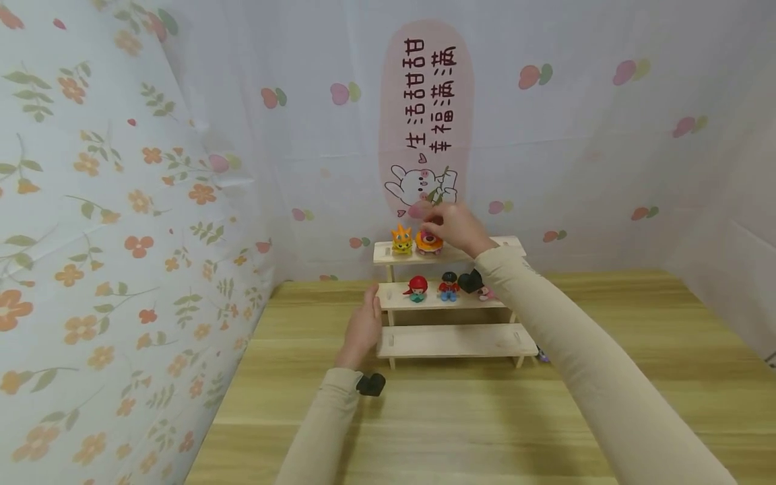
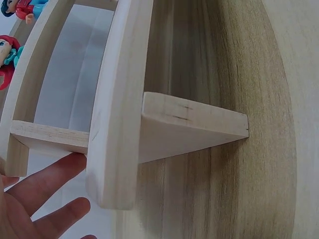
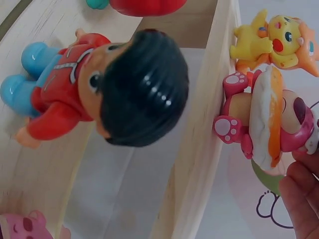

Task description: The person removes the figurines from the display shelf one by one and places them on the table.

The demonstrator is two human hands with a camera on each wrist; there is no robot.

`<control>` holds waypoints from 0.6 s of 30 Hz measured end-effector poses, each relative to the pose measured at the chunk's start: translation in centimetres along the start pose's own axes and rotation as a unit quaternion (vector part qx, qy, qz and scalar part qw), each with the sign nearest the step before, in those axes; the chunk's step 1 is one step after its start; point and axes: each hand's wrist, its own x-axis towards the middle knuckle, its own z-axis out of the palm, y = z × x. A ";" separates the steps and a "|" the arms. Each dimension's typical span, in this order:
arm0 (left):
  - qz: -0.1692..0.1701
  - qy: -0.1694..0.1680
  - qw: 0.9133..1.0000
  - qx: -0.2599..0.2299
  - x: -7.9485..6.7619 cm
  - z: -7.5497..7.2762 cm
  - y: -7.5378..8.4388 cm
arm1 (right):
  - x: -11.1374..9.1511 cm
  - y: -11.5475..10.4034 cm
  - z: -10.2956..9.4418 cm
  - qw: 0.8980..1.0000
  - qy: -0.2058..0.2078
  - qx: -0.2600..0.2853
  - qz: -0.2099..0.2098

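On the top tier of a three-tier wooden shelf (image 1: 457, 340), my right hand (image 1: 457, 225) pinches the head of a pink bear figurine (image 1: 430, 244). An orange and white ring circles the bear's body, and its feet are against the board in the right wrist view. Beside it stands a yellow figurine (image 1: 401, 241) with an orange spiky hood. My left hand (image 1: 362, 327) touches the shelf's left end, its fingers (image 2: 50, 185) fairly straight against the side support. On the middle tier are a red-haired mermaid figurine (image 1: 417, 288) and a black-haired boy figurine (image 1: 448, 287) in red and blue.
A pink figurine (image 1: 486, 294) on the middle tier is partly hidden by my right wrist. Some small purple object (image 1: 542, 353) lies at the shelf's right foot, half behind my sleeve. The shelf stands on a wood-grain table (image 1: 436, 431) before a printed curtain (image 1: 570, 168).
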 end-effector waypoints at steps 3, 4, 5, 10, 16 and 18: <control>-0.006 0.003 1.000 0.000 0.0 0.0 -0.1 | -0.2 0.0 0.2 1.000 0.007 0.003 -0.001; -0.007 0.004 1.000 -0.001 0.0 0.0 0.0 | -0.2 0.0 0.2 1.000 0.009 0.000 -0.001; -0.008 0.004 1.000 -0.002 0.1 -0.1 0.1 | -0.2 0.0 0.1 1.000 0.011 -0.001 -0.003; -0.007 0.000 1.000 -0.005 0.1 -0.3 0.4 | -0.3 0.1 0.0 1.000 0.016 -0.005 -0.001; -0.007 0.003 1.000 -0.001 -0.1 -0.1 0.4 | -0.7 0.2 0.1 1.000 0.022 0.003 -0.011; -0.008 0.003 1.000 -0.002 -0.1 -0.1 0.4 | -0.8 0.3 0.1 1.000 0.025 0.006 -0.015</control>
